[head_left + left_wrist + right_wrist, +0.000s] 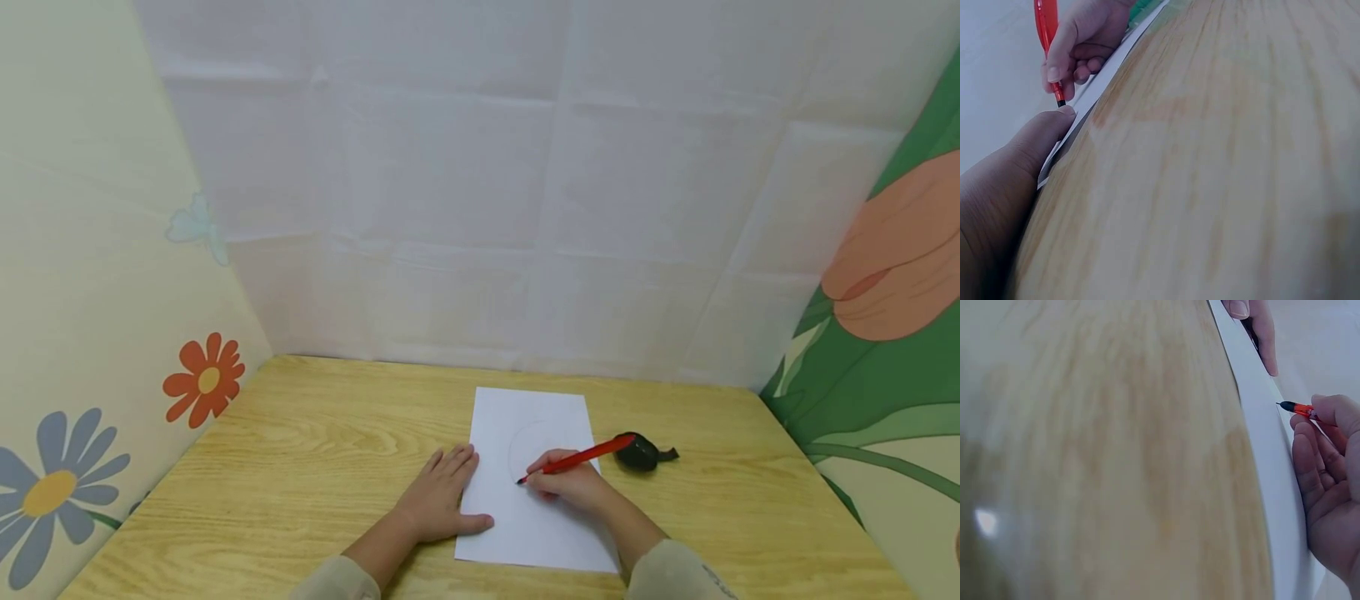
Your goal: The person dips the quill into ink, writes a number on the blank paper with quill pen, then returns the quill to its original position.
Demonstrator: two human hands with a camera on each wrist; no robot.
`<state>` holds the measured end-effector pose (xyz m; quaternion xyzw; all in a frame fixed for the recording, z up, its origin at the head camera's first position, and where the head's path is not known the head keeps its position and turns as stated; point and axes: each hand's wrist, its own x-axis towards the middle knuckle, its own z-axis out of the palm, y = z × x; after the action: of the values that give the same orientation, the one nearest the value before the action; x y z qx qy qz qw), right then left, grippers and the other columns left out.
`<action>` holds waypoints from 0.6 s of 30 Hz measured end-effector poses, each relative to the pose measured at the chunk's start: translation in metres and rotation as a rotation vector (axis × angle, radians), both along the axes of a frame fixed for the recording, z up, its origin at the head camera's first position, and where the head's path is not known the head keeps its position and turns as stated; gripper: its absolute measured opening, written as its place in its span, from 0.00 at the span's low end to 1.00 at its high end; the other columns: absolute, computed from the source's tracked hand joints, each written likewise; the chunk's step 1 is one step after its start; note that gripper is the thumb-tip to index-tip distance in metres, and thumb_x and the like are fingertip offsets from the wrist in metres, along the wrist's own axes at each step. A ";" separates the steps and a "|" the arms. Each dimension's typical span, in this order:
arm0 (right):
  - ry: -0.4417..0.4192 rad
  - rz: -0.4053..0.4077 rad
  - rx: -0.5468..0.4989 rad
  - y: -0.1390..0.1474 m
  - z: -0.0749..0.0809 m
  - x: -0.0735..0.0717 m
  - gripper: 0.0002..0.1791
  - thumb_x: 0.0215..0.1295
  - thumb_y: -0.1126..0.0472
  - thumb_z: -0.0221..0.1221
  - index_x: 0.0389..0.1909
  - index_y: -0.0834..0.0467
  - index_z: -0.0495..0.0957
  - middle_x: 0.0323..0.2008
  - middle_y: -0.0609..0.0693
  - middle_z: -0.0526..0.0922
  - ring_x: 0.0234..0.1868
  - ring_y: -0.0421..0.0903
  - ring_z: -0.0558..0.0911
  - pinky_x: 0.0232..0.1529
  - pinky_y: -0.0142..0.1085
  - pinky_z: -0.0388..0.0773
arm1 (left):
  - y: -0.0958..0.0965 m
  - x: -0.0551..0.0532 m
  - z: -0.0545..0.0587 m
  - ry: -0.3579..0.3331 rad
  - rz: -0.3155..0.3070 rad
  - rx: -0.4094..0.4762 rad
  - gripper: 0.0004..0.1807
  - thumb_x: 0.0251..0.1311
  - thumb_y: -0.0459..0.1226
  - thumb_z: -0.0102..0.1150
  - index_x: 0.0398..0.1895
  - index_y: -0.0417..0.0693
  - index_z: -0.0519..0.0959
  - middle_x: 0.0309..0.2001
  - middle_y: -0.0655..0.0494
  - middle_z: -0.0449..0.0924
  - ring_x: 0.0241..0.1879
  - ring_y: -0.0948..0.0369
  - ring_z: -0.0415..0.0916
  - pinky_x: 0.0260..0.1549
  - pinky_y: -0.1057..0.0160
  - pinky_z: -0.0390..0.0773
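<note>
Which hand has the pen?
The right hand, pinching the red pen; the left hand holds nothing and rests at the paper's left edge.

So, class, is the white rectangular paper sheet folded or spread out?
Spread out: the head view shows the sheet lying flat on the yellow wood-grain table, no fold visible.

Makeshift booth (480, 308)

I'm at a wood-grain table (337, 442), screened by a creased white sheet (450, 167) ahead, a daisy-printed panel (82, 292) left and a tulip-printed panel (892, 375) right; the wider room I can't tell.
</note>
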<state>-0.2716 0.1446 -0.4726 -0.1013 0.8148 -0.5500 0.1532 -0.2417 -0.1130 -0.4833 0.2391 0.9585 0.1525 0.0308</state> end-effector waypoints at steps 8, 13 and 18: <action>-0.015 -0.014 -0.004 0.001 0.000 0.003 0.12 0.57 0.58 0.68 0.39 0.62 0.83 0.21 0.43 0.80 0.25 0.40 0.76 0.30 0.30 0.74 | 0.000 0.001 0.001 -0.004 0.002 -0.004 0.57 0.53 0.71 0.53 0.75 0.40 0.57 0.77 0.48 0.54 0.77 0.51 0.49 0.76 0.44 0.46; -0.011 -0.010 -0.005 0.002 0.001 0.005 0.12 0.57 0.58 0.68 0.38 0.62 0.83 0.21 0.43 0.80 0.25 0.40 0.76 0.30 0.30 0.74 | 0.000 0.002 0.002 -0.009 -0.001 0.000 0.56 0.53 0.71 0.53 0.75 0.40 0.57 0.77 0.48 0.54 0.77 0.51 0.48 0.76 0.44 0.46; -0.013 -0.009 -0.012 0.003 0.002 0.006 0.12 0.58 0.58 0.68 0.39 0.62 0.83 0.21 0.43 0.79 0.24 0.40 0.75 0.29 0.30 0.74 | 0.000 0.002 0.002 -0.003 -0.004 -0.005 0.56 0.53 0.71 0.53 0.75 0.40 0.57 0.77 0.47 0.54 0.77 0.50 0.49 0.76 0.44 0.46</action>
<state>-0.2655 0.1474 -0.4710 -0.0950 0.8109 -0.5561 0.1553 -0.2393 -0.1133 -0.4815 0.2408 0.9583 0.1504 0.0331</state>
